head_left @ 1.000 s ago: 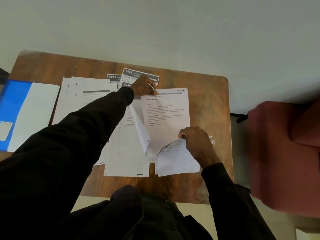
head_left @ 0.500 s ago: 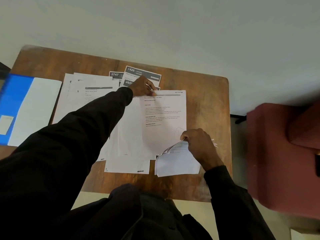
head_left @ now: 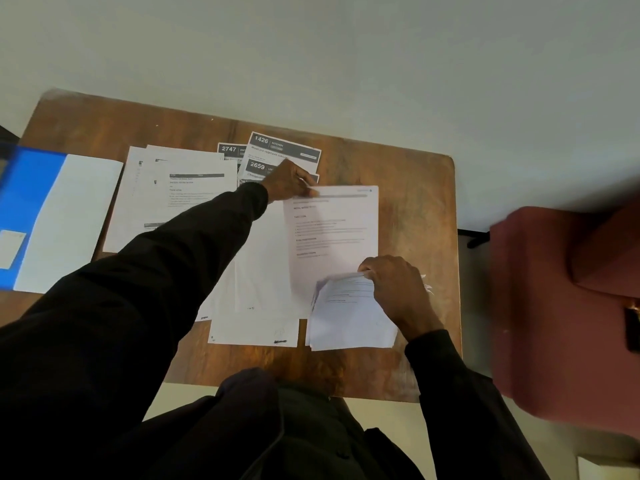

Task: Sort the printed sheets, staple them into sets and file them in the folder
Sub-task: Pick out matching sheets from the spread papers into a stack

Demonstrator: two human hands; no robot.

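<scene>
A printed sheet (head_left: 332, 233) lies at the middle of the wooden table (head_left: 415, 209). My left hand (head_left: 289, 181) pinches its top left corner. My right hand (head_left: 394, 289) grips a bent stack of sheets (head_left: 349, 320) at its upper edge, near the table's right front. More white sheets (head_left: 256, 327) lie under and in front of the middle sheet. A second pile of printed sheets (head_left: 173, 195) lies to the left. Cards with dark headers (head_left: 284, 147) numbered 1426, 2747 and 2659 sit at the back. The blue folder (head_left: 27, 188) lies open at the far left.
A white page (head_left: 69, 220) lies in the open folder. A dark red upholstered chair (head_left: 568, 306) stands close to the table's right edge. A pale wall runs behind the table. My dark clothing covers the table's front edge.
The middle sheet, whose left side was folded up a second ago, now lies flat. My left hand stays at its top corner; my right hand still holds the bent stack.
</scene>
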